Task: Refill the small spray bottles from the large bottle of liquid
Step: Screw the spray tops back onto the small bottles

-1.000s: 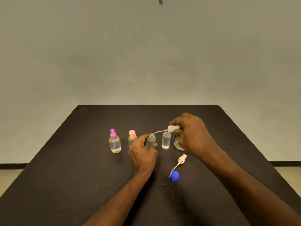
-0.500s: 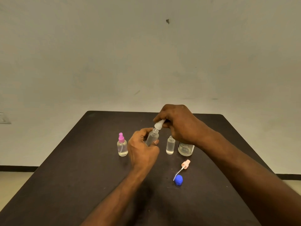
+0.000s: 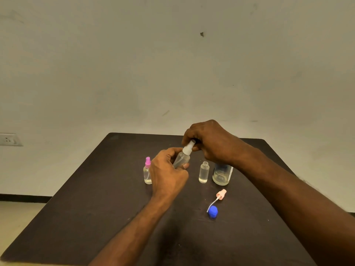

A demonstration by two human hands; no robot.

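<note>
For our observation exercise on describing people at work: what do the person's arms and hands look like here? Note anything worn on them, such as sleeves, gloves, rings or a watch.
Both forearms are bare up to the bottom edge of the picture: no sleeves show. The left hand and the right hand wear no gloves, and no ring, watch or bracelet shows on the visible sides of either hand or wrist.

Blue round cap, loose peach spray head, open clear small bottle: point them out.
Blue round cap (image 3: 213,211), head view, top face.
Loose peach spray head (image 3: 221,194), head view, collar.
Open clear small bottle (image 3: 203,172), head view, mid-body.
</note>
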